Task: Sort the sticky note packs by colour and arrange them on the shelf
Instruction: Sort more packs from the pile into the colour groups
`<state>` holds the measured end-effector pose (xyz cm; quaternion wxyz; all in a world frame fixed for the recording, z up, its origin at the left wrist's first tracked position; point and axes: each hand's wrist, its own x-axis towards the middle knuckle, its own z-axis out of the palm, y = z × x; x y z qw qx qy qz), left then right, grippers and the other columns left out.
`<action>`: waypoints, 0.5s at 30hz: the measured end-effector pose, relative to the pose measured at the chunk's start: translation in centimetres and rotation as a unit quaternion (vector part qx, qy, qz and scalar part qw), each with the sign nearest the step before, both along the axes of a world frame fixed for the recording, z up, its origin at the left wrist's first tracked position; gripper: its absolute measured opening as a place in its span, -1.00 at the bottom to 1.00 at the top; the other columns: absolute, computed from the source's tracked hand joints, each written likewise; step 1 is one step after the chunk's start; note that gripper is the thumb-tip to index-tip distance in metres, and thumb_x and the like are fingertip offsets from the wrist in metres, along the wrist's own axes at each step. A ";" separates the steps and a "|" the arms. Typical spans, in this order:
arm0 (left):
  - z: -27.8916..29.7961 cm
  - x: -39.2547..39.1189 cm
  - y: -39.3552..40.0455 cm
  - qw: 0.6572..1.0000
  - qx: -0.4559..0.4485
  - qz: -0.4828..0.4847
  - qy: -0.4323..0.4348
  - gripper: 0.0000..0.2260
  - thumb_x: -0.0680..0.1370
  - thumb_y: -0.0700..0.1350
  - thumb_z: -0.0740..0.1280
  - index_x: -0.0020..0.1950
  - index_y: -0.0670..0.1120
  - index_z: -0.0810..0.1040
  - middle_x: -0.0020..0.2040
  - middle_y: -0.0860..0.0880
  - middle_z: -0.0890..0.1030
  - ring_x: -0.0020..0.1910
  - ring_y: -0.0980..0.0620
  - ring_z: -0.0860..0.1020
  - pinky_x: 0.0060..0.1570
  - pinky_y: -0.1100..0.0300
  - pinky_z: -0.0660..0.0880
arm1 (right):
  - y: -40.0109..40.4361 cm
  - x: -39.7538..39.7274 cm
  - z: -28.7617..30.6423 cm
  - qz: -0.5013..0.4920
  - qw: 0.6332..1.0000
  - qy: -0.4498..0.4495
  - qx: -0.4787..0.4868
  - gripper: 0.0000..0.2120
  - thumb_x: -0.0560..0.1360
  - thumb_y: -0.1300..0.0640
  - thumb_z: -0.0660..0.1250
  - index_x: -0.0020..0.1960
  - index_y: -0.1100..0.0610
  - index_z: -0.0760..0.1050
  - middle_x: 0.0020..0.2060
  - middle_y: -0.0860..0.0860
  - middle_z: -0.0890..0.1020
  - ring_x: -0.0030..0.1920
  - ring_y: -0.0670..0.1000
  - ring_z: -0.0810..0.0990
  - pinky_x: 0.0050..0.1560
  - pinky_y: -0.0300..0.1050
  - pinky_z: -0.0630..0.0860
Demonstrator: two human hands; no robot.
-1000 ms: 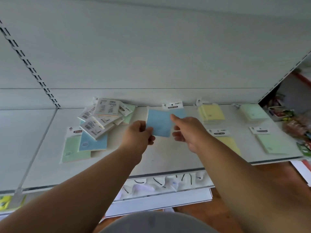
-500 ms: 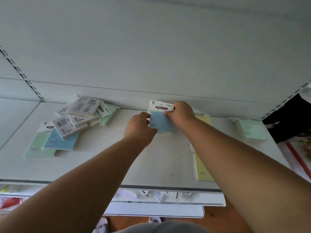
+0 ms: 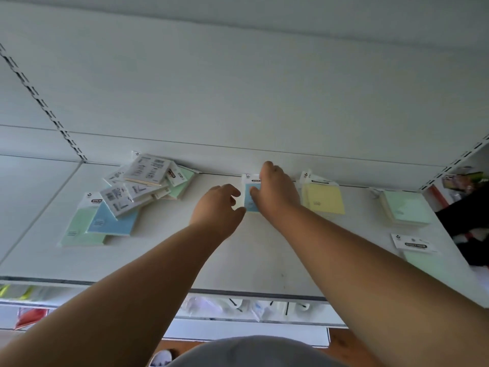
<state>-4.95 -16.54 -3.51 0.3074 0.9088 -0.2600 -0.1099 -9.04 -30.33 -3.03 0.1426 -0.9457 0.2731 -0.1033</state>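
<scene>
Nearest me, the left hand (image 3: 219, 205) hangs loosely curled and holds nothing, just left of the blue pack (image 3: 251, 197). Beyond it the right hand (image 3: 275, 192) lies over that pack with fingers fairly straight, pressing it toward the shelf (image 3: 238, 260) back; squaring it beside the yellow stack (image 3: 324, 198) would do best. Farther left waits the unsorted heap (image 3: 132, 192).
</scene>
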 end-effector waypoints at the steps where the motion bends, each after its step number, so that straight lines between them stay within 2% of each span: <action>1: 0.1 0.2 1.0 1.000 -0.002 -0.004 0.001 -0.71 0.47 -0.01 0.38 0.18 0.05 0.54 0.01 0.10 0.55 -0.11 0.10 0.50 -0.11 0.21 0.45 | 1.0 0.1 0.1 0.013 1.000 -0.010 0.010 -0.72 0.50 0.06 0.31 0.11 0.19 0.36 0.03 0.14 0.53 0.02 0.19 0.54 -0.08 -0.03 0.43; 4: 0.4 1.2 4.8 1.000 -0.003 -0.010 -0.010 -0.75 0.49 -0.01 0.36 0.16 0.06 0.55 -0.01 0.12 0.56 -0.11 0.10 0.52 -0.08 0.19 0.47 | 4.8 0.9 0.4 0.052 0.997 -0.035 0.042 -0.81 0.52 0.01 0.29 0.01 0.12 0.39 -0.05 0.06 0.51 -0.08 0.10 0.52 -0.17 -0.10 0.37; 8: 0.4 4.3 11.4 1.000 0.001 0.013 -0.020 -0.80 0.49 -0.02 0.34 0.10 0.06 0.56 -0.05 0.14 0.57 -0.10 0.08 0.53 -0.13 0.22 0.39 | 11.7 3.7 0.7 0.097 0.989 -0.061 0.098 -0.87 0.51 0.06 0.28 -0.16 0.07 0.39 -0.16 0.00 0.51 -0.18 0.04 0.49 -0.20 -0.10 0.39; 11: 0.4 7.1 16.4 0.998 -0.017 0.046 -0.034 -0.81 0.47 -0.08 0.35 0.07 0.01 0.58 -0.02 0.07 0.57 -0.06 0.00 0.57 -0.13 0.20 0.40 | 16.7 6.0 0.2 0.084 0.985 -0.055 0.142 -0.91 0.52 0.09 0.26 -0.10 0.10 0.49 -0.10 0.04 0.57 -0.12 0.07 0.54 -0.14 -0.09 0.47; 13: 0.1 8.8 19.1 0.996 -0.015 0.056 -0.069 -0.74 0.44 -0.11 0.37 0.12 -0.02 0.59 0.08 -0.02 0.56 0.03 -0.09 0.55 0.01 0.12 0.46 | 19.2 7.5 -0.2 0.050 0.982 -0.036 0.176 -0.89 0.52 0.11 0.26 -0.01 0.11 0.51 -0.04 0.04 0.59 -0.06 0.09 0.55 -0.13 -0.12 0.44; 15: -0.3 10.1 20.8 0.993 0.030 0.031 -0.109 -0.63 0.42 -0.07 0.39 0.23 -0.02 0.55 0.20 -0.06 0.52 0.15 -0.14 0.46 0.16 0.05 0.42 | 21.0 8.6 -0.5 -0.025 0.970 -0.026 0.242 -0.83 0.52 0.10 0.25 0.10 0.09 0.49 0.01 0.02 0.57 0.00 0.09 0.55 -0.10 -0.16 0.39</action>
